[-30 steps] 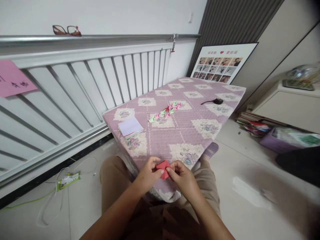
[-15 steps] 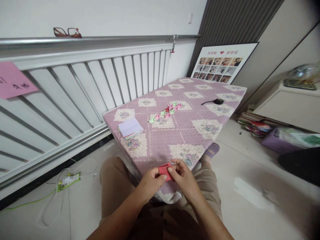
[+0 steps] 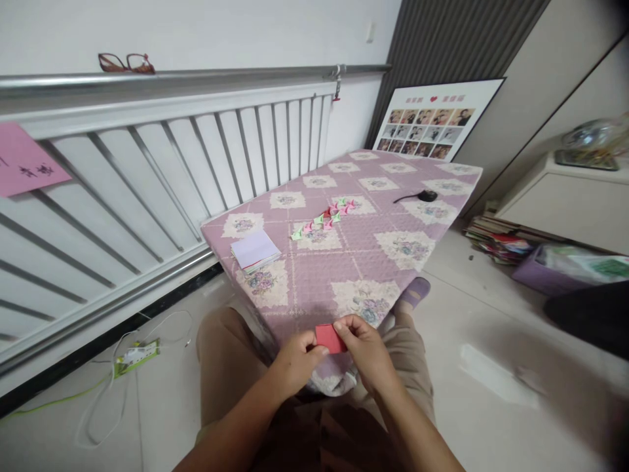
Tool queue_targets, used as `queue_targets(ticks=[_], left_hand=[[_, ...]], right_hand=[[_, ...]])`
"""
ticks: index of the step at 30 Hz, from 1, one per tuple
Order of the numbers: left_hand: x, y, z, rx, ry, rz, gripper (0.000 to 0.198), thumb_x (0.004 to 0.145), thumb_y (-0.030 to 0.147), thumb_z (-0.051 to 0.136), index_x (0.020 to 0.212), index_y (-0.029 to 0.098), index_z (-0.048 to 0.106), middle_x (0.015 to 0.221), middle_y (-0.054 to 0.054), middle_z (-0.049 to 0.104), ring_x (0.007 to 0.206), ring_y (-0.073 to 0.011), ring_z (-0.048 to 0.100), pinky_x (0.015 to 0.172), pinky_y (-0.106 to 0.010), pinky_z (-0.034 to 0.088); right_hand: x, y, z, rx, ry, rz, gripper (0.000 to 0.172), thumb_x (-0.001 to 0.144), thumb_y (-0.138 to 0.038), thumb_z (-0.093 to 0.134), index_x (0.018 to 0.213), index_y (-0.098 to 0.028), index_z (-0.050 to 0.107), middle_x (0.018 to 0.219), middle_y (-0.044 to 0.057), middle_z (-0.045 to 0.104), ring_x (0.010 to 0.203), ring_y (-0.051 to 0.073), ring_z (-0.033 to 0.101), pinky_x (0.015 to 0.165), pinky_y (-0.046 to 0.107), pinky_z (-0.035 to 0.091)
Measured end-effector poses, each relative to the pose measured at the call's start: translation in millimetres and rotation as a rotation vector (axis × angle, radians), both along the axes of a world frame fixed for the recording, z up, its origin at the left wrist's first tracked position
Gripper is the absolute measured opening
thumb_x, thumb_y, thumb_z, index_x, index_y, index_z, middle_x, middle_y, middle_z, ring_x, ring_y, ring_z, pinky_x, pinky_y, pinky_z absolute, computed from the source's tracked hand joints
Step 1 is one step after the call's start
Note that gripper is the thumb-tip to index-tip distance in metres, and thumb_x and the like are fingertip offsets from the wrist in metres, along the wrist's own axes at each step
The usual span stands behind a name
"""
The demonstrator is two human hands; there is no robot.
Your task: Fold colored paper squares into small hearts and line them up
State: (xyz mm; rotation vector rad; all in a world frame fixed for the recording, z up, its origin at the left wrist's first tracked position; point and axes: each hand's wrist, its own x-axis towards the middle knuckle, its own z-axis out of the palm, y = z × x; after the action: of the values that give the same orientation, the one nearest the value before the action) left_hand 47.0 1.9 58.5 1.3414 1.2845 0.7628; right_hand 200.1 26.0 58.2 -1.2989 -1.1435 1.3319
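Observation:
A small folded red paper (image 3: 329, 339) is held between my two hands above the near corner of the table. My left hand (image 3: 296, 359) pinches its left side with thumb and fingers. On the right edge, my right hand (image 3: 360, 342) grips it, thumb on top. Farther up the cloth lie several small folded paper pieces (image 3: 327, 223) in green, pink and red, set in two slanting rows. A stack of square paper (image 3: 256, 250), lilac on top, rests at the table's left edge.
A flowered purple cloth covers the table (image 3: 314, 282). Toward the right sits a black object with a thin tail (image 3: 426, 196). A white radiator (image 3: 162, 170) runs along the left, with glasses (image 3: 126, 63) above it. A power strip (image 3: 137, 357) and cables lie on the floor.
The red paper now lies flatter and squarer between my hands, its loose top layer pressed down. My right-hand fingers have closed in along its edge.

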Motion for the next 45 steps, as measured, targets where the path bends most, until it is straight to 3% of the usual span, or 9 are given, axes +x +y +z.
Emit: queue_targets(ticks=[5, 10, 14, 20, 23, 25, 30, 36, 45], left_hand=[[1, 2, -14.8, -0.035, 0.037, 0.025, 0.014, 0.077, 0.022, 0.053, 0.079, 0.012, 0.063, 0.064, 0.002, 0.053, 0.057, -0.0103, 0.044, 0.056, -0.022, 0.034], [0, 2, -31.0, -0.113, -0.025, 0.017, 0.017, 0.078, 0.023, 0.053, 0.085, 0.012, 0.063, 0.066, 0.001, 0.057, 0.056, -0.0104, 0.047, 0.055, -0.022, 0.036], [0, 5, -35.1, -0.112, -0.005, 0.018, 0.015, 0.078, 0.024, 0.054, 0.082, 0.012, 0.063, 0.064, 0.002, 0.056, 0.056, -0.0099, 0.046, 0.054, -0.021, 0.035], [3, 12, -40.7, -0.137, -0.022, 0.161, 0.020, 0.082, 0.026, 0.051, 0.088, 0.012, 0.063, 0.068, 0.001, 0.058, 0.055, -0.0095, 0.046, 0.054, -0.021, 0.035], [1, 16, -41.7, -0.106, -0.007, 0.105, 0.021, 0.082, 0.025, 0.052, 0.095, 0.012, 0.063, 0.074, 0.000, 0.061, 0.061, -0.0107, 0.051, 0.059, -0.022, 0.038], [-3, 20, -41.5, -0.049, 0.045, 0.051, 0.021, 0.081, 0.023, 0.055, 0.098, 0.013, 0.063, 0.081, -0.002, 0.064, 0.071, -0.0128, 0.055, 0.067, -0.023, 0.041], [-16, 37, -39.3, 0.150, 0.326, 0.101, 0.027, 0.078, 0.019, 0.061, 0.104, 0.016, 0.059, 0.099, -0.005, 0.064, 0.091, -0.0169, 0.057, 0.082, -0.028, 0.042], [-15, 52, -36.0, 0.272, 0.606, -0.122, 0.011, 0.082, 0.019, 0.059, 0.091, 0.018, 0.064, 0.092, -0.003, 0.065, 0.087, -0.0176, 0.057, 0.078, -0.029, 0.041], [-9, 58, -33.1, 0.275, 0.795, -0.206, 0.012, 0.086, 0.028, 0.058, 0.095, 0.021, 0.064, 0.096, -0.004, 0.062, 0.086, -0.0178, 0.057, 0.074, -0.027, 0.039]], right_hand=[[-4, 3, -17.4, -0.134, 0.143, -0.010, 0.040, 0.066, -0.057, 0.069, 0.069, -0.019, 0.056, 0.059, -0.004, 0.049, 0.052, 0.010, 0.038, 0.051, 0.024, 0.033], [2, 6, -20.3, -0.136, 0.067, 0.070, 0.039, 0.066, -0.056, 0.069, 0.071, -0.019, 0.056, 0.059, -0.005, 0.049, 0.052, 0.009, 0.038, 0.051, 0.022, 0.032], [3, 10, -19.4, -0.076, -0.028, 0.083, 0.037, 0.072, -0.053, 0.064, 0.066, -0.019, 0.053, 0.057, -0.006, 0.045, 0.052, 0.008, 0.036, 0.049, 0.021, 0.031], [2, 14, -26.0, -0.142, 0.006, 0.170, 0.034, 0.074, -0.051, 0.062, 0.082, -0.018, 0.058, 0.062, -0.005, 0.052, 0.049, 0.008, 0.039, 0.044, 0.020, 0.031], [6, 18, -29.3, -0.093, -0.111, 0.188, 0.030, 0.076, -0.047, 0.060, 0.075, -0.017, 0.058, 0.057, -0.005, 0.052, 0.047, 0.008, 0.038, 0.045, 0.020, 0.031], [10, 23, -31.2, -0.042, -0.193, 0.190, 0.026, 0.076, -0.044, 0.058, 0.071, -0.018, 0.058, 0.057, -0.005, 0.052, 0.049, 0.008, 0.039, 0.047, 0.021, 0.032], [14, 32, -37.7, -0.017, -0.298, 0.219, 0.020, 0.072, -0.037, 0.059, 0.065, -0.018, 0.058, 0.056, -0.004, 0.053, 0.051, 0.010, 0.042, 0.052, 0.023, 0.035], [13, 36, -40.4, 0.032, -0.407, 0.239, 0.008, 0.073, -0.027, 0.056, 0.072, -0.020, 0.060, 0.062, -0.002, 0.059, 0.059, 0.014, 0.050, 0.061, 0.027, 0.038], [13, 34, -36.4, 0.296, -0.866, 0.303, 0.014, 0.083, -0.018, 0.047, 0.088, -0.021, 0.059, 0.084, 0.003, 0.061, 0.078, 0.017, 0.057, 0.073, 0.028, 0.041]])
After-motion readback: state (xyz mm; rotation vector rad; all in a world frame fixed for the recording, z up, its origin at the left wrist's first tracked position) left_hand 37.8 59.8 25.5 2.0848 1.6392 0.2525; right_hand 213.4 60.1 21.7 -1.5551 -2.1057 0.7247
